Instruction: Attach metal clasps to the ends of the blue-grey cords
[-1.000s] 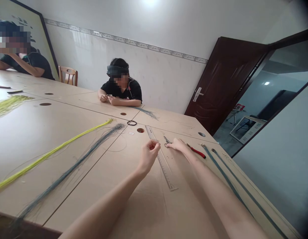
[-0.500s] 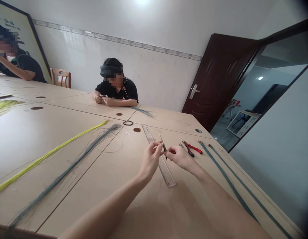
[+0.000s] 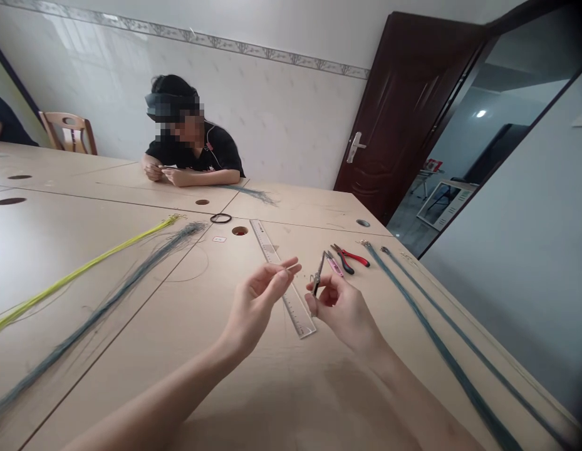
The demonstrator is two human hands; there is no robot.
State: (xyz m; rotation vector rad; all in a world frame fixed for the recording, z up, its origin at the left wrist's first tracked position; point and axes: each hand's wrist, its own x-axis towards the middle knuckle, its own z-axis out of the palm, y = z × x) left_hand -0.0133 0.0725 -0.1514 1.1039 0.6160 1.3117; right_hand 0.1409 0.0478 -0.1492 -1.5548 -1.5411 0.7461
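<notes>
My right hand (image 3: pixel 343 310) is raised over the table and grips a small pair of metal scissors (image 3: pixel 317 274), blades pointing up. My left hand (image 3: pixel 257 299) hovers beside it with thumb and forefinger pinched together on something thin that I cannot make out. A clear ruler (image 3: pixel 281 275) lies on the table under both hands. Red-handled pliers (image 3: pixel 351 257) and a pink tool (image 3: pixel 334 264) lie just beyond my right hand.
A yellow strand bundle (image 3: pixel 84 269) and a grey-blue strand bundle (image 3: pixel 98 313) stretch across the left of the table (image 3: pixel 74 219). Two blue-grey cords (image 3: pixel 441 344) run along the right edge. A black ring (image 3: pixel 220 218) lies near a cable hole. A person sits opposite; an open door is at the right.
My right hand picked the scissors up from the table and drew back toward me; both hands came closer to me. The view shifted right and down.
</notes>
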